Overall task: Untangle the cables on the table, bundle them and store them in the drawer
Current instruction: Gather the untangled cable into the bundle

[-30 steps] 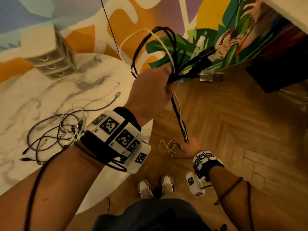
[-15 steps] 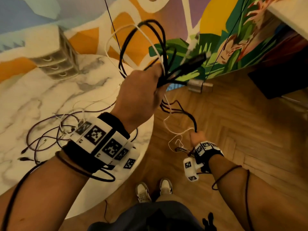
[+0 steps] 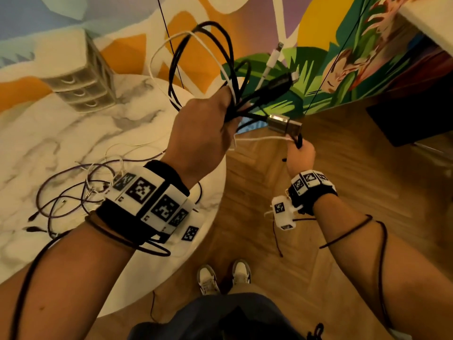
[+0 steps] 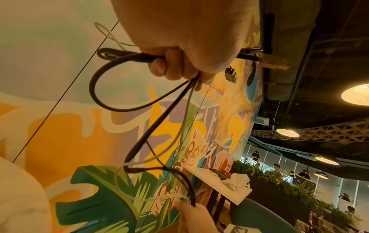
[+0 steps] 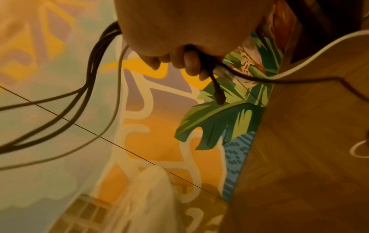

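Observation:
My left hand (image 3: 208, 123) is raised beside the table and grips a looped bundle of black and white cables (image 3: 236, 94); its plugs stick out to the right, among them a metal connector (image 3: 284, 123) and a white plug (image 3: 273, 57). In the left wrist view the left hand's fingers (image 4: 173, 63) curl round the black cable (image 4: 93, 82). Just right of it and lower, my right hand (image 3: 300, 155) pinches the black and white strands that run from the bundle. My right hand (image 5: 189, 31) shows a black plug (image 5: 218, 94) hanging from its fingers. A tangle of purple and white cables (image 3: 73, 192) lies on the marble table (image 3: 49, 133).
A small drawer unit (image 3: 81, 89) with three shut drawers stands at the table's far edge by the painted wall. I stand on wood floor (image 3: 367, 192) right of the round table, my shoes (image 3: 223, 278) below. A dark box (image 3: 416, 123) sits at right.
My right hand has risen from down near the floor to just beside the left hand, bringing the hanging strands up with it. The left hand stays raised with the bundle.

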